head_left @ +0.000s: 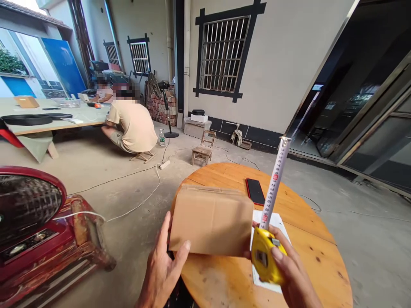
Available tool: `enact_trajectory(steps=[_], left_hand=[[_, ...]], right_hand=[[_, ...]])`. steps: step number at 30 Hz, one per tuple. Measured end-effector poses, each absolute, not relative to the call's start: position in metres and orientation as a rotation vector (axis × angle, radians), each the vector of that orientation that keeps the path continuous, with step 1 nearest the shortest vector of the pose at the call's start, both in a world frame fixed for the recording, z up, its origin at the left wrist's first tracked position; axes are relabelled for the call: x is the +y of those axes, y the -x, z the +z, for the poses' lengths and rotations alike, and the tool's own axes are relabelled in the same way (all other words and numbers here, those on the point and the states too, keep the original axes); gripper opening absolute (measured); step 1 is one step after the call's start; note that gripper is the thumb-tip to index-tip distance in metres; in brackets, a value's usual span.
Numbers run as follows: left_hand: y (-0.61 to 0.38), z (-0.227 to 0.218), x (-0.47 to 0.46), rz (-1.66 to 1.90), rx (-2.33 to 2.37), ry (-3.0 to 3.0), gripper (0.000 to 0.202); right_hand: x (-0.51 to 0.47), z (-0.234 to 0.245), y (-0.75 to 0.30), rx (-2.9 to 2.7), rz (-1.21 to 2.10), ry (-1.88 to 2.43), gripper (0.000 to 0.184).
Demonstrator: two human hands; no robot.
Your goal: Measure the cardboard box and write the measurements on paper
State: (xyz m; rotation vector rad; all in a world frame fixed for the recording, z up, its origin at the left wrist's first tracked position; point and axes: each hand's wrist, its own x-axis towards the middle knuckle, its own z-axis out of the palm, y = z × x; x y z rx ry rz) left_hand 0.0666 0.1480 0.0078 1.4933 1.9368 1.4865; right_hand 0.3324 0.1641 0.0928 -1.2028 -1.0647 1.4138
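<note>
Fingers of the right hand (290,271) clasp the tape measure (263,256) (blade (273,186) upright); left hand (162,267), open, steadies the cardboard box (210,220).

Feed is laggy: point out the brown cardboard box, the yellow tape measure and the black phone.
brown cardboard box (212,222): head view, front face.
yellow tape measure (262,257): head view, case side.
black phone (255,191): head view, screen.

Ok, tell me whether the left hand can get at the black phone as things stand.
Probably not directly: the left hand rests against the cardboard box, which stands between it and the phone. Over the box, perhaps.
</note>
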Motion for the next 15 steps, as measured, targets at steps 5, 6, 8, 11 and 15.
enact_trajectory(steps=[5, 6, 8, 11, 15], left_hand=[[-0.062, 0.021, 0.157, 1.472, 1.961, -1.716, 0.064], [-0.062, 0.020, 0.159, 1.471, 1.954, -1.759, 0.060], [-0.061, 0.016, 0.163, 1.485, 1.951, -1.805, 0.052], [-0.061, 0.010, 0.166, 1.533, 1.954, -1.820, 0.047], [-0.061, 0.007, 0.168, 1.586, 1.938, -1.833, 0.044]], right_hand=[[0.222, 0.123, -0.324, -1.156, 1.525, 1.128, 0.053], [0.229, 0.126, -0.322, -1.164, 1.535, 1.129, 0.051], [0.231, 0.127, -0.320, -1.171, 1.536, 1.127, 0.051], [0.210, 0.120, -0.319, -1.187, 1.661, 1.107, 0.054], [0.173, 0.096, -0.317, -1.289, 1.976, 1.097, 0.063]])
